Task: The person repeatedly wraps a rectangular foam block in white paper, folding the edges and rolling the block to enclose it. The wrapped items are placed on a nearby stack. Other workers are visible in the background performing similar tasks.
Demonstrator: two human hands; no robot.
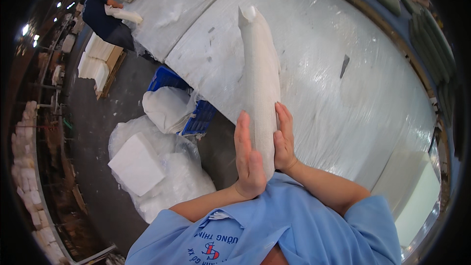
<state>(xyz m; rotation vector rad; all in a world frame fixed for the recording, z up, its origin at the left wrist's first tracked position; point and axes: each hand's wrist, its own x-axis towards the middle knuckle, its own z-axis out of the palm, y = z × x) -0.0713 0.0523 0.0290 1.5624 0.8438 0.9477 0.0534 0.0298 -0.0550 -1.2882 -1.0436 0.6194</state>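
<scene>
A long cream fabric-covered cushion (262,78) stands on its edge in front of me, its far end reaching over the plastic-wrapped table. White stuffing (250,12) shows at the open far end of the cover. My left hand (249,154) presses flat on the cushion's left side, fingers straight. Against its right side lies my right hand (284,140), so the cushion is held between both palms. The near end rests close to my blue shirt (274,211).
Clear plastic film covers the wide table (324,98). To the left stand a blue crate (200,118) with a pale cushion (167,109) on it and a plastic bag (181,176) under a white foam block (137,163). Another person (105,19) works at far left. White foam (409,196) lies at right.
</scene>
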